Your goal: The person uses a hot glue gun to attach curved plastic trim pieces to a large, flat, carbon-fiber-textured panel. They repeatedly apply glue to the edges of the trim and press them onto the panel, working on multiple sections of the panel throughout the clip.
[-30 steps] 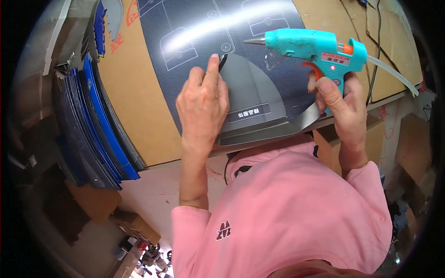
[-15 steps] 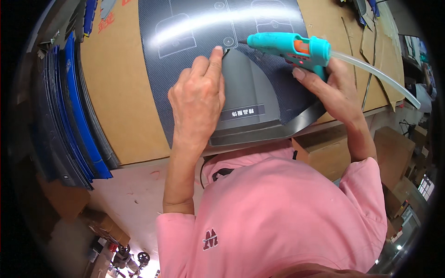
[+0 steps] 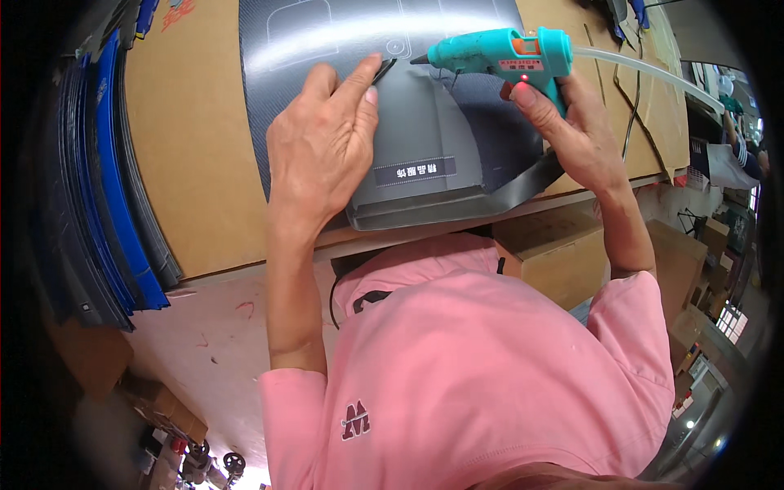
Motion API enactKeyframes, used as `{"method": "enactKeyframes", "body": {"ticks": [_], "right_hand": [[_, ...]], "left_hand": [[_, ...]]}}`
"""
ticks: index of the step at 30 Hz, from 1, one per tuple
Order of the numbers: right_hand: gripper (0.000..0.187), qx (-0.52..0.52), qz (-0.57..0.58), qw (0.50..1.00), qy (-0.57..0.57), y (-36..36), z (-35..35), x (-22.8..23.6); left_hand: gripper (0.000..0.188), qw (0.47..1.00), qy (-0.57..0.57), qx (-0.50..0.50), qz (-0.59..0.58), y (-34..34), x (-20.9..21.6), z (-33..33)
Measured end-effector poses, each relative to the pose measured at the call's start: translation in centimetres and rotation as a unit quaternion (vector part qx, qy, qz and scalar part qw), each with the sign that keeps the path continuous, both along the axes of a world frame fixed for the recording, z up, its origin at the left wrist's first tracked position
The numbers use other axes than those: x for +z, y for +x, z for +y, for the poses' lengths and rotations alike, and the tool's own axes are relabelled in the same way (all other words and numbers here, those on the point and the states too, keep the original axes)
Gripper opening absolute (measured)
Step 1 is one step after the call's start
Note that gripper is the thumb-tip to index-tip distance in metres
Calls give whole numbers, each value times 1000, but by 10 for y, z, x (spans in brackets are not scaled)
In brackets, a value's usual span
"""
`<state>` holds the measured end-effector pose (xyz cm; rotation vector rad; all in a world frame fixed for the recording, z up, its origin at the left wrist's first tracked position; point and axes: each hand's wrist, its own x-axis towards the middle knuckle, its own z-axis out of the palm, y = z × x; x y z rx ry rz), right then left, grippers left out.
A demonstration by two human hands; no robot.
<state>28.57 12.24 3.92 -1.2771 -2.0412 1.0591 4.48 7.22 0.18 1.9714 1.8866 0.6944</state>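
Observation:
My right hand [image 3: 584, 147] grips a teal hot glue gun [image 3: 482, 54], with a red light lit and a clear glue stick [image 3: 645, 72] trailing out of its back. The dark nozzle points left, just over the tip of a grey tapered panel [image 3: 412, 118] with a label strip. My left hand [image 3: 318, 151] is closed at that tip, index finger stretched along it and thumb beneath, pinching a thin black edge strip [image 3: 384, 71]. Under the panel lies a dark, finely striped sheet [image 3: 255, 82] with printed outlines. A black band [image 3: 523, 181] curves along the panel's near right side.
A brown board [image 3: 192, 163] covers the worktable. At its left stand stacked blue and dark curved sheets [image 3: 114, 180]. Dark cords [image 3: 633, 106] lie on the right of the table. A cardboard box [image 3: 555, 253] sits below the table edge.
The view has shifted slightly, and the table things sit a little higher and further left. My left thumb now shows beside the black strip. The glue gun's nozzle stays near the panel's tip.

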Motion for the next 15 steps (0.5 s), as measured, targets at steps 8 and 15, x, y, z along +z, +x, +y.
{"method": "enactKeyframes", "body": {"ticks": [8,15], "right_hand": [[40,24,-42,996,77,-10,13,-3],[48,31,-116,993,0,-12,18,13]], "left_hand": [[25,998,32,12,50,8,-5,0],[25,997,64,3,47,7,-8,0]]}}
